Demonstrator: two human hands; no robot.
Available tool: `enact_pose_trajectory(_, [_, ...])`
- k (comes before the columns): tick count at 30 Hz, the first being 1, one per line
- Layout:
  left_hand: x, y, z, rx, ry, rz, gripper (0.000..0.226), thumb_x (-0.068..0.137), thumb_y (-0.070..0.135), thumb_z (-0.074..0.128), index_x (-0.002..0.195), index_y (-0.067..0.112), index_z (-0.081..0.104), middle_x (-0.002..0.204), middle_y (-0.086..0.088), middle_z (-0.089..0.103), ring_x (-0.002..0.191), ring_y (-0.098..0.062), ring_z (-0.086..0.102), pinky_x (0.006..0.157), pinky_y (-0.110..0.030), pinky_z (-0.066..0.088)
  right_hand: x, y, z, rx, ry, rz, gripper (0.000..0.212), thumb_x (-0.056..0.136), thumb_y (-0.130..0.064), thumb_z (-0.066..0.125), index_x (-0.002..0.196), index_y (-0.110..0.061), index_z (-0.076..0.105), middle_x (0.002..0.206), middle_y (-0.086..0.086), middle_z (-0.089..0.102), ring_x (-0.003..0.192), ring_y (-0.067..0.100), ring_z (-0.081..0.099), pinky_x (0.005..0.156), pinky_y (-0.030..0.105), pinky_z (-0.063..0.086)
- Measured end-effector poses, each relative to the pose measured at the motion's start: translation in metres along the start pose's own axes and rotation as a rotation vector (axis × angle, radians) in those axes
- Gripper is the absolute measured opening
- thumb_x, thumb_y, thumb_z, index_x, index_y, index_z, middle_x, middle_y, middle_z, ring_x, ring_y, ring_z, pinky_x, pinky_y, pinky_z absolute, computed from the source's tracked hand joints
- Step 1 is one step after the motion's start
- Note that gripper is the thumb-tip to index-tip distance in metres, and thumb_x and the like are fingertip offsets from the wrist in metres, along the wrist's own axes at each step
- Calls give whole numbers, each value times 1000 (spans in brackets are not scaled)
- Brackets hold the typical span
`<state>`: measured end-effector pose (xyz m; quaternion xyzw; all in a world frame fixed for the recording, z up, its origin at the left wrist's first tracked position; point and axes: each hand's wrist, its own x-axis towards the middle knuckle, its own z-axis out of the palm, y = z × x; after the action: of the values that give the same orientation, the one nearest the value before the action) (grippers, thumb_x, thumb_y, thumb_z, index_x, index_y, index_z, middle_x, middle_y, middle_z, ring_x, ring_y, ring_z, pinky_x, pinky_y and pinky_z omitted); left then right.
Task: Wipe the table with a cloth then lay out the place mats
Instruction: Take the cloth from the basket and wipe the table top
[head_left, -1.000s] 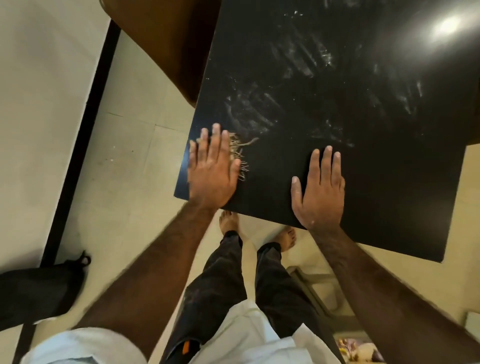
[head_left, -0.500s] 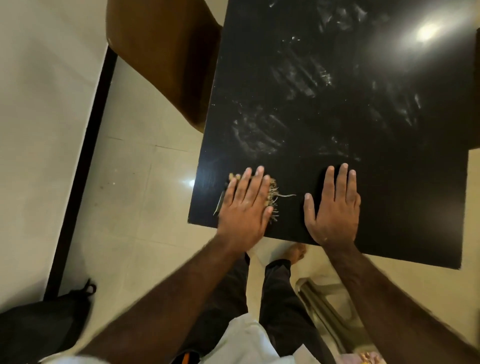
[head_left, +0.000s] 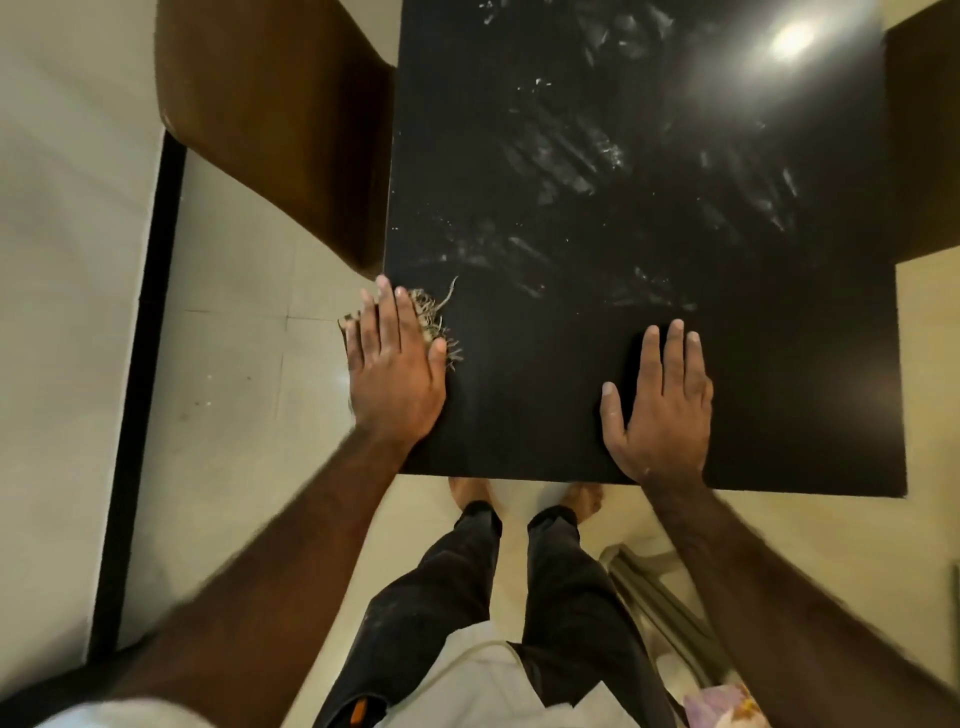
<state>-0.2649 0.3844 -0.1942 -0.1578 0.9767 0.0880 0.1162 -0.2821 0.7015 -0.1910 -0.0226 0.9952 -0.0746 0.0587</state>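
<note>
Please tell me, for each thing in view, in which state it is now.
Table: streaked with pale smears.
Cloth: frayed, pressed flat at the table's left edge, partly over it.
Left hand: flat, fingers straight, presses on the cloth.
Right hand: flat on the bare table, holds nothing.
Chair: stands at the table's left side.

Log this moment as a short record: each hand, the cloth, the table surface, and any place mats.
Left hand: flat, pressing the cloth at the left edge of the table
Right hand: flat on bare table near its front edge
Cloth: frayed, mostly hidden under the left hand
Table surface: black, glossy, with pale smears
Place mats: none in view
Nearby: brown chair at the left
</note>
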Motion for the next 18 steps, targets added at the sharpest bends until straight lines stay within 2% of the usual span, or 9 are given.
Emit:
enact_pose_trajectory(3, [-44,18,8,51,-49,43,81,114,60,17,177,12,-2,186,-14,-9,172,-37,-6,137,-61,12,0,1,1,0,10,-2,85,107,-57,43,176,-14,18,185,13,8,172,35,7,129,63,31])
enact_pose_trajectory(8, [-79,93,25,54,-147,371,82,115,57,23,175,15,-14,183,-10,-24,170,-32,-19,138,-58,2,1,5,5,72,61,11,80,110,-51,39,176,-12,19,185,12,8,171,34,10,131,60,28])
enact_pose_trajectory(12, [-43,142,23,84,-111,543,80,115,53,27,177,14,-5,185,-10,-16,172,-30,-12,138,-57,6,0,13,12,185,166,-12,76,112,-45,36,175,-6,21,184,15,15,170,34,17,134,56,27])
enact_pose_trajectory(15, [11,150,14,118,-67,549,78,115,53,27,177,13,0,186,-13,-8,172,-33,-5,138,-59,10,0,15,13,220,170,5,77,113,-47,34,175,-5,21,184,15,17,170,32,18,135,53,25])
enact_pose_trajectory(18, [63,123,-1,107,-12,390,78,114,55,24,177,14,0,185,-13,-6,172,-33,-4,138,-59,8,2,14,12,222,146,18,77,113,-49,33,176,-7,19,184,14,15,170,31,17,135,53,24])
